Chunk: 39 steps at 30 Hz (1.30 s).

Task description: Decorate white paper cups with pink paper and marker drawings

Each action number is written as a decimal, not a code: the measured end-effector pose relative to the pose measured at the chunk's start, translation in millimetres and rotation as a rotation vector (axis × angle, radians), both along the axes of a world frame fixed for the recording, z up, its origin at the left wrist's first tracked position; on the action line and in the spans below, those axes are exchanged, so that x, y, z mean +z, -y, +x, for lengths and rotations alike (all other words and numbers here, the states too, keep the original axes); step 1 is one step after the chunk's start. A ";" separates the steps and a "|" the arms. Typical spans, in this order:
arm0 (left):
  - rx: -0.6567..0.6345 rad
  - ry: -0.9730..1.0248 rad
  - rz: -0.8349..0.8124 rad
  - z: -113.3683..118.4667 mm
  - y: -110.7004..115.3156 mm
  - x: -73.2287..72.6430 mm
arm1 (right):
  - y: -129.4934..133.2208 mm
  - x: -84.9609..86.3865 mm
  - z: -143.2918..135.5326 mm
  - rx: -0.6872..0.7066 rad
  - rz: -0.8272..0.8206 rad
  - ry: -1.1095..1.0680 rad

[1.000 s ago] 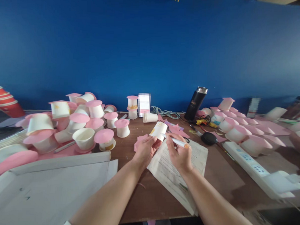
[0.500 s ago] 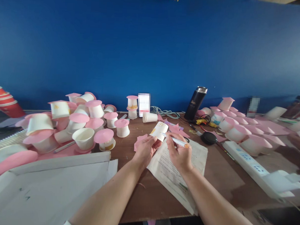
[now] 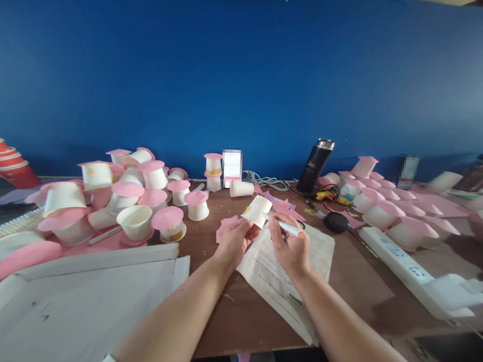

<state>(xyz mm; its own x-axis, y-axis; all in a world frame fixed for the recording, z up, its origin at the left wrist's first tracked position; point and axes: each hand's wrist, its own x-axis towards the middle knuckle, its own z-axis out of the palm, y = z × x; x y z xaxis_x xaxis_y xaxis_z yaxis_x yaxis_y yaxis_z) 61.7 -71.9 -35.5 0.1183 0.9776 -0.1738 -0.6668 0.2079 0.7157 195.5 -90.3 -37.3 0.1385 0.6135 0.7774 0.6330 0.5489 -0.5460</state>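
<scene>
Left hand [image 3: 234, 241] is clamped on a small white paper cup [image 3: 257, 210], tipped on its side and raised clear of the bench [image 3: 353, 284], near the middle of the bench and toward its far edge. The tilt turns the cup's side wall toward the right hand, which reads as a working presentation of that wall.

Right hand [image 3: 290, 249] has its grip closed on a white pen [image 3: 284, 226] with an orange end, held in a writing pinch. The tip meets the cup wall or stands just off it; contact cannot be confirmed.

Under both hands lies a printed paper sheet [image 3: 285, 281], probably there to shield the bench. A pink paper scrap [image 3: 223, 227] lies just beyond the left hand.

Toward the left edge, a heap of cups with pink paper discs [image 3: 124, 197] is stacked loosely, some upright, some inverted. A matching row of pink-topped cups [image 3: 384, 206] runs along the far right edge. The grouping suggests like pieces kept together on each side.

A white power strip [image 3: 398, 258] lies slantwise toward the right edge, a black round object [image 3: 336, 222] just beside its far end. A black flask [image 3: 314, 166] leans near the far edge. White board [image 3: 80, 296] covers the near left corner.
</scene>
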 end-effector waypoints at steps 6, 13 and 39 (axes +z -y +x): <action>0.020 -0.025 -0.060 -0.7 1.4 4.3 | 0.9 2.0 -0.1 0.011 0.003 0.007; 0.045 -0.014 -0.072 0.3 1.2 5.4 | 1.7 3.1 -0.5 0.010 -0.001 0.002; 0.042 -0.017 -0.056 -0.1 -0.7 2.3 | 0.8 0.9 -0.7 0.024 -0.017 -0.003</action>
